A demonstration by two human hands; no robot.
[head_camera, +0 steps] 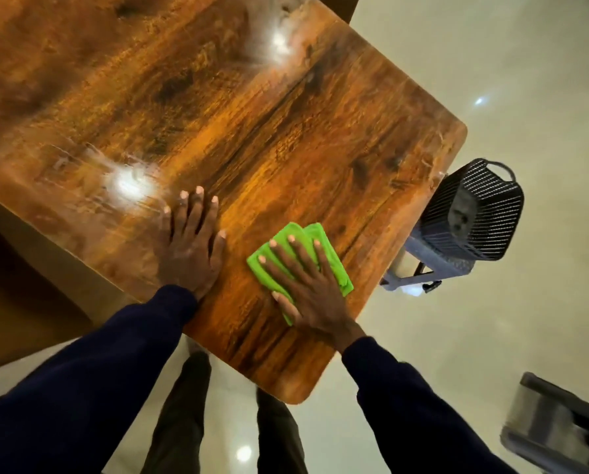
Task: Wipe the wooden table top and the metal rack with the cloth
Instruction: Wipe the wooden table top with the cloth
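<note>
We find the right hand [306, 285] spread flat, fingers splayed, pressing the folded green cloth [296, 260] onto the wooden table top [252, 131] near its right edge, toward the near corner. The left hand [190, 248] lies open, palm down on bare wood just beside the cloth, not touching it. Past the right edge we note a black mesh basket [474, 217] on a rack; details blurred.

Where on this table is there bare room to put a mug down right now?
The wooden table top is bare almost everywhere: the whole far stretch beyond both hands, and the right edge beside the black basket. Only the near edge is taken, with the left hand pressed flat and the right hand on the green cloth.
</note>
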